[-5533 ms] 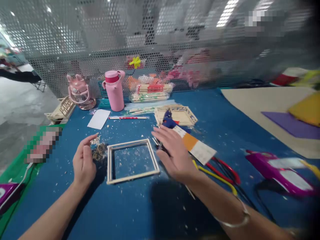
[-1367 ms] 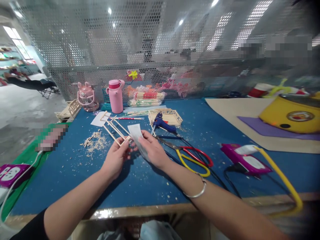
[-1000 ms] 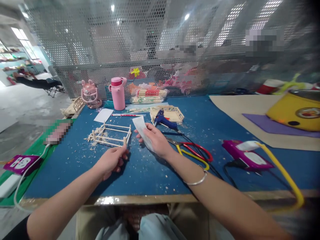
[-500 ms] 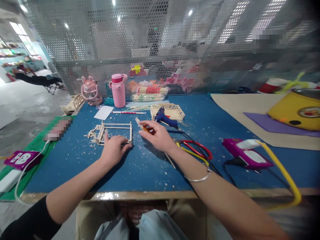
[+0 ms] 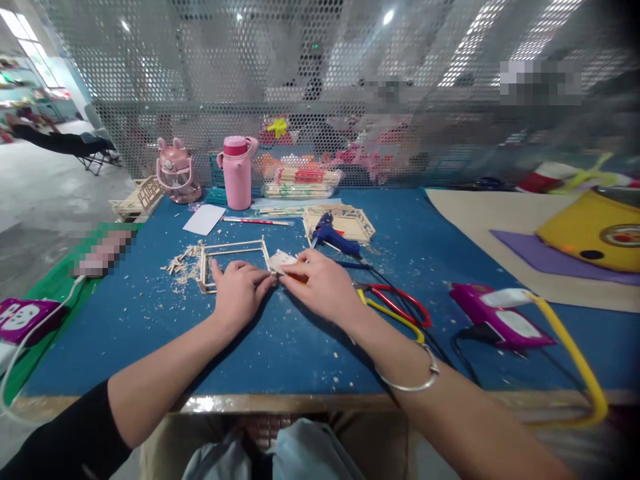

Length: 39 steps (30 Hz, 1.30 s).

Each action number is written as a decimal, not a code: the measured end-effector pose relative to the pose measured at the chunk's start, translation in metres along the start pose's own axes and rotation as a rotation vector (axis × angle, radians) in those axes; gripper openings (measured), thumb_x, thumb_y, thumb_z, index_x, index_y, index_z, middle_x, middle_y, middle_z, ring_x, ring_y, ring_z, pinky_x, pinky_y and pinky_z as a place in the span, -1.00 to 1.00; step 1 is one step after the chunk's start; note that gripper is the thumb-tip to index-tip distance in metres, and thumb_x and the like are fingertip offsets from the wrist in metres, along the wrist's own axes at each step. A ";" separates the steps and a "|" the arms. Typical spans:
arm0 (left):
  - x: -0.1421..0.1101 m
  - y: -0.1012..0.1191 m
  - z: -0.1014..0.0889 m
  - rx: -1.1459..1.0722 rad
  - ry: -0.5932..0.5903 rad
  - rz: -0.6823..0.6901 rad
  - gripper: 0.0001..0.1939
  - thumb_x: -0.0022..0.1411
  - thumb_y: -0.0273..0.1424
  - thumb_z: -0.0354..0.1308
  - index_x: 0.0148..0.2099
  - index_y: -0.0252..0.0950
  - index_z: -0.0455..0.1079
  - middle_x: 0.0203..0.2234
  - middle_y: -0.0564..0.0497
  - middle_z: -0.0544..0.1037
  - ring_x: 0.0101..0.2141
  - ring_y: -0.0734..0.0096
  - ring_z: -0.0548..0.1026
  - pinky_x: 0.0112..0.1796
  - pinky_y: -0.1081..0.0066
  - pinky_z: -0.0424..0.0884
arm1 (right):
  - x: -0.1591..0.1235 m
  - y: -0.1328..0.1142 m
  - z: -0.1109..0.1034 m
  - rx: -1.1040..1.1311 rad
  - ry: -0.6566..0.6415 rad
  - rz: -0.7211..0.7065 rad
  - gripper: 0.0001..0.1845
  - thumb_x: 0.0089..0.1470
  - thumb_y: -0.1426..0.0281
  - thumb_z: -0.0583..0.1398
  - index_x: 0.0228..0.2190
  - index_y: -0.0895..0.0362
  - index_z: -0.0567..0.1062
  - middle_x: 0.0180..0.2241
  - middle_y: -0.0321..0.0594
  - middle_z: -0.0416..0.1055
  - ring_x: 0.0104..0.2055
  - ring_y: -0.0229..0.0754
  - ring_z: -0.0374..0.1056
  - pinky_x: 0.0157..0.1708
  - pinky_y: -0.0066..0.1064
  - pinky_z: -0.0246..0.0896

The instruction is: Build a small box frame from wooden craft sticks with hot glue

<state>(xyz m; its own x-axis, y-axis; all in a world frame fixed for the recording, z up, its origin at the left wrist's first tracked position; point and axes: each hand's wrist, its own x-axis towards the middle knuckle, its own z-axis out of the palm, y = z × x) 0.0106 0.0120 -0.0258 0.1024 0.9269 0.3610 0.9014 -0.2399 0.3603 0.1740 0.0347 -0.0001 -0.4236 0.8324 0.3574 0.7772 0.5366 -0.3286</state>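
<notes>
A small open frame of thin wooden sticks (image 5: 235, 248) stands on the blue table. My left hand (image 5: 241, 293) is closed over its near right corner, and the fingers hide what they pinch there. My right hand (image 5: 323, 283) grips an orange-handled knife (image 5: 283, 261), its broad pale blade against the frame's right side by my left fingertips. The two hands almost touch. Left of the frame lies a heap of stick offcuts and shavings (image 5: 184, 261).
Behind my right hand, a blue glue gun (image 5: 334, 237) rests by a wooden stick tray (image 5: 357, 223). Red and yellow-handled pliers (image 5: 397, 313) and a purple power strip (image 5: 500, 317) with cables lie right. A pink bottle (image 5: 237, 177) and white paper (image 5: 204, 219) are at the back.
My right hand has moved left and brought the knife blade to the frame's right side, beside my left fingertips. My left hand has shifted slightly right. The view has tilted a little.
</notes>
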 end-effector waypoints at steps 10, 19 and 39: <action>0.000 -0.003 0.001 -0.013 0.006 0.014 -0.81 0.22 -0.25 0.08 -0.26 -0.07 0.53 -0.34 0.02 0.60 -0.15 0.13 0.41 0.03 -0.35 -0.23 | 0.000 -0.001 -0.001 0.028 0.023 -0.009 -0.77 0.05 0.34 0.15 -0.30 0.00 0.61 -0.33 -0.19 0.36 -0.37 -0.26 0.28 -0.37 -0.43 0.15; 0.001 -0.002 0.001 -0.002 -0.011 0.015 -0.81 0.22 -0.28 0.08 -0.26 -0.11 0.53 -0.34 -0.01 0.60 -0.17 0.15 0.43 0.05 -0.30 -0.16 | 0.003 -0.002 0.000 0.088 -0.002 -0.076 -0.76 0.07 0.39 0.14 -0.27 0.00 0.59 -0.33 -0.19 0.34 -0.35 -0.25 0.27 -0.33 -0.42 0.16; 0.002 -0.003 0.002 -0.042 -0.030 0.072 -0.77 0.17 -0.15 0.11 -0.32 -0.13 0.52 -0.41 0.03 0.59 -0.23 0.19 0.45 0.07 -0.28 -0.20 | 0.008 0.010 -0.003 0.009 0.032 -0.059 -0.75 0.10 0.39 0.12 -0.26 0.04 0.59 -0.28 -0.14 0.39 -0.25 -0.18 0.28 -0.23 -0.35 0.17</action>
<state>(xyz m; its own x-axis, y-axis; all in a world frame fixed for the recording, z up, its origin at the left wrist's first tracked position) 0.0090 0.0153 -0.0275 0.1792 0.9151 0.3612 0.8728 -0.3173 0.3708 0.1795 0.0468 0.0019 -0.4533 0.7946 0.4040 0.7471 0.5859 -0.3139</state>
